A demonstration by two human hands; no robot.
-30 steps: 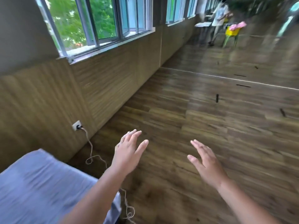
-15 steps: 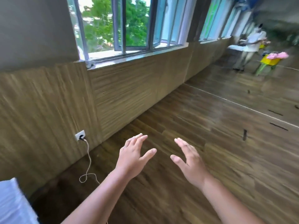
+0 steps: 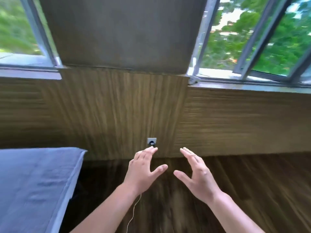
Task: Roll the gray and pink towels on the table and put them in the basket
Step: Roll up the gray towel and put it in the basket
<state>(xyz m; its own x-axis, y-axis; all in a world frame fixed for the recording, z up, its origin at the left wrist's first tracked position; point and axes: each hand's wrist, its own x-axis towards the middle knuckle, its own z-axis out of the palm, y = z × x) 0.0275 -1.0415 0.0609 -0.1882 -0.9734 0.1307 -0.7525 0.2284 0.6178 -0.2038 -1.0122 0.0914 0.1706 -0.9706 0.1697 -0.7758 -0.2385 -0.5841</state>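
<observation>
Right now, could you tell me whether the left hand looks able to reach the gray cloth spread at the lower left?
Probably yes: the left hand hangs open and empty beside the gray cloth, with nothing between them.

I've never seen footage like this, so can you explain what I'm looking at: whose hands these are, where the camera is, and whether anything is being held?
There is no machine here. A person wears a wide-angle camera on their head, looking forward and down, so you see their own two bare arms reaching out. The left hand and right hand are both open, fingers spread, and hold nothing. They hover over a dark wooden floor, facing a wood-panelled wall with windows above. A wall socket has a plug in it, and a thin cord trails down. At lower left is a gray-blue cloth spread flat, possibly the gray towel on the table. No basket or pink towel is visible. The picture is blurred.
</observation>
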